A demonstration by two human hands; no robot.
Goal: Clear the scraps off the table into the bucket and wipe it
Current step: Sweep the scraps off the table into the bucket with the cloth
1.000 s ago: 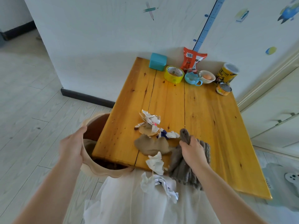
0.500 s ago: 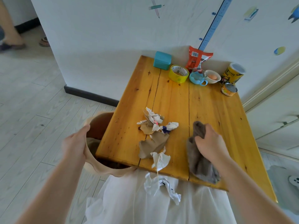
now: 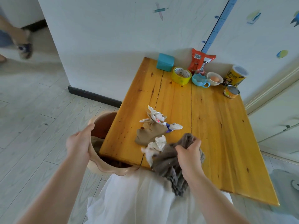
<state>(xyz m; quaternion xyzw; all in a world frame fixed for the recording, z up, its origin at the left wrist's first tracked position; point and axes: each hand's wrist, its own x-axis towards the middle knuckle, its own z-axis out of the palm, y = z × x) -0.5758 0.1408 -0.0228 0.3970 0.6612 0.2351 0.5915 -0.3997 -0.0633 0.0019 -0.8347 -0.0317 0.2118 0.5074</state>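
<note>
The wall's height strip [image 3: 217, 29] reads 60, 70.

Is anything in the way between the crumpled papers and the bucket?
Nothing visible: only bare yellow wooden table lies between the crumpled white and brown paper scraps and the beige plastic bucket held at its edge.

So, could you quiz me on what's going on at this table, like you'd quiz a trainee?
1. True or false: the left hand grips the bucket by its rim.
2. What does the right hand hold? A) grey cloth B) sponge C) brush
3. Fill in: the crumpled paper scraps lie on the ___.
Key: 1 true; 2 A; 3 table.
</note>
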